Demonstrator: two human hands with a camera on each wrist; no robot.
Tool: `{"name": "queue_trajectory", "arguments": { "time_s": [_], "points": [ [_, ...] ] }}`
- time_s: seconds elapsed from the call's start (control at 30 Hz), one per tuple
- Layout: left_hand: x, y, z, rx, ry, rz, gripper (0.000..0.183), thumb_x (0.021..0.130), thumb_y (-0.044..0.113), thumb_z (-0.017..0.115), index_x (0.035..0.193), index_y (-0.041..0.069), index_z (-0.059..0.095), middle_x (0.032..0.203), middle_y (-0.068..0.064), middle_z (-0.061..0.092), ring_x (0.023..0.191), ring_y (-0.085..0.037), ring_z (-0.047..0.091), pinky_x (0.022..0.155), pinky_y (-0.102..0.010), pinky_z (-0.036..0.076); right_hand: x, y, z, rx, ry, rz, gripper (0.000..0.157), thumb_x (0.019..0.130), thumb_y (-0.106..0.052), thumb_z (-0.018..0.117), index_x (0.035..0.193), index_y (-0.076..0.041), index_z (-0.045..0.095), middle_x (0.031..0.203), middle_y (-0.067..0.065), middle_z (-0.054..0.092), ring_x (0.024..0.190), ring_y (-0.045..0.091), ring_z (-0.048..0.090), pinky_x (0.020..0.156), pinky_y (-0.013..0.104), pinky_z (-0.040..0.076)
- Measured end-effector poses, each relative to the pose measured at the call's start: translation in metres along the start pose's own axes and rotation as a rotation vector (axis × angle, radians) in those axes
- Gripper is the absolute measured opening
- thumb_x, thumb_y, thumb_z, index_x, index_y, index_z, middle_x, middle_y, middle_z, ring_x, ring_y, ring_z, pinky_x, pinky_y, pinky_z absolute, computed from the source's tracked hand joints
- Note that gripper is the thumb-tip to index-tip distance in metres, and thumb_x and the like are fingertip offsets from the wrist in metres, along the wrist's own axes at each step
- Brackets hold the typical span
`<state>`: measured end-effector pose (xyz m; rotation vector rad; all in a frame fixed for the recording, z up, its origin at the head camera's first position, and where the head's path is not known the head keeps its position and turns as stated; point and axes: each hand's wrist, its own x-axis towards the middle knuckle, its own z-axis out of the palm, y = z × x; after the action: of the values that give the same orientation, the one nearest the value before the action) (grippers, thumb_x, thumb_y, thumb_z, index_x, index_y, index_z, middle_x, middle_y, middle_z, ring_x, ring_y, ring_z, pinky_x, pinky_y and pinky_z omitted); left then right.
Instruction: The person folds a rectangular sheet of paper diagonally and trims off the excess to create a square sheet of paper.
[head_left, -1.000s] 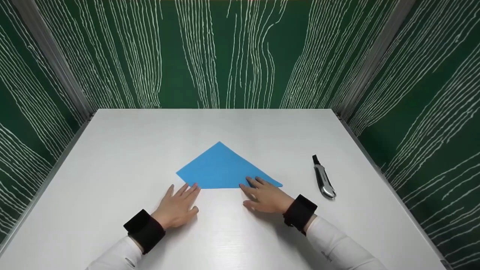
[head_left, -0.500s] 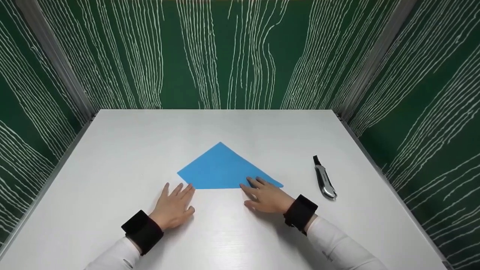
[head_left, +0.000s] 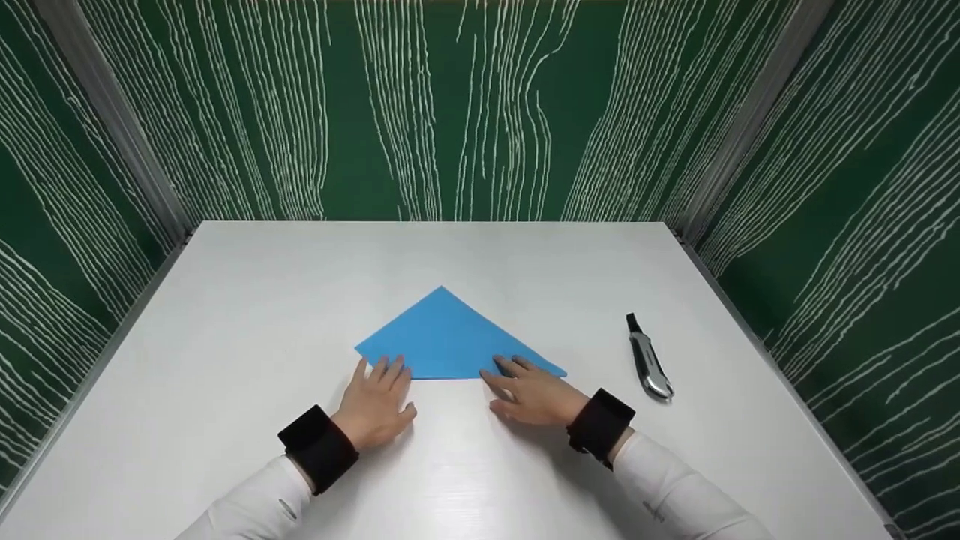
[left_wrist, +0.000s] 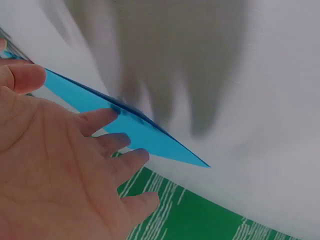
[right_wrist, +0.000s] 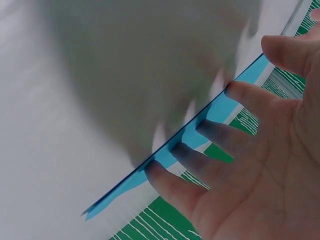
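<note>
A folded sheet of blue paper (head_left: pixel 442 330) lies on the white table, its peak pointing away from me and its long straight edge toward me. My left hand (head_left: pixel 377 405) has its fingers spread, with the fingertips at the paper's near left edge; the left wrist view shows the fingers (left_wrist: pixel 131 159) over the blue strip. On the near right part of the paper rest the fingertips of my right hand (head_left: pixel 532 394), fingers spread and thumb off the sheet. In the right wrist view, its fingers (right_wrist: pixel 172 185) lie along the folded edge, and the layers part slightly at the corner.
A grey and black utility knife (head_left: pixel 651 364) lies on the white table (head_left: pixel 480 480) to the right of the paper. Green panels (head_left: pixel 360 112) with white wavy lines stand behind and at both sides. Each wrist wears a black band (head_left: pixel 319 448).
My left hand first slid left along the paper's near edge, then came back right and forward, fingertips now over the sheet. The right hand and the paper stay almost in place.
</note>
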<state>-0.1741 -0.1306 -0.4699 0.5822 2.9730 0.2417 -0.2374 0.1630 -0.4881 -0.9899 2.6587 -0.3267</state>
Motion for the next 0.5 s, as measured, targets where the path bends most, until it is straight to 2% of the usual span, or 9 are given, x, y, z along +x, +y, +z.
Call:
{"name": "queue_trajectory", "arguments": {
  "time_s": [0.13, 0.27, 0.5],
  "points": [
    [0.013, 0.014, 0.007, -0.056, -0.048, 0.063, 0.057, 0.108, 0.030, 0.044, 0.158, 0.002, 0.037, 0.166, -0.017, 0.036, 0.155, -0.040, 0.034, 0.128, -0.061, 0.019, 0.003, 0.000, 0.001, -0.024, 0.006, 0.015, 0.059, 0.108, -0.040, 0.050, 0.159, -0.012, 0.040, 0.167, 0.024, 0.031, 0.154, 0.050, 0.030, 0.124, 0.063, 0.030],
    [0.028, 0.024, 0.016, -0.038, -0.093, 0.096, 0.060, 0.108, 0.034, 0.039, 0.161, 0.006, 0.033, 0.169, -0.012, 0.034, 0.157, -0.035, 0.032, 0.129, -0.060, 0.017, 0.008, -0.002, 0.001, -0.047, 0.018, 0.046, 0.060, 0.107, -0.042, 0.051, 0.158, -0.014, 0.041, 0.166, 0.024, 0.032, 0.152, 0.052, 0.032, 0.122, 0.064, 0.033],
    [0.046, 0.032, 0.020, -0.018, -0.121, 0.076, 0.061, 0.107, 0.035, 0.039, 0.160, 0.006, 0.034, 0.168, -0.011, 0.035, 0.156, -0.033, 0.034, 0.129, -0.059, 0.019, 0.018, -0.004, 0.000, -0.071, 0.009, 0.100, 0.061, 0.106, -0.048, 0.050, 0.159, -0.020, 0.040, 0.167, 0.021, 0.031, 0.151, 0.052, 0.033, 0.120, 0.066, 0.035]
  ]
}}
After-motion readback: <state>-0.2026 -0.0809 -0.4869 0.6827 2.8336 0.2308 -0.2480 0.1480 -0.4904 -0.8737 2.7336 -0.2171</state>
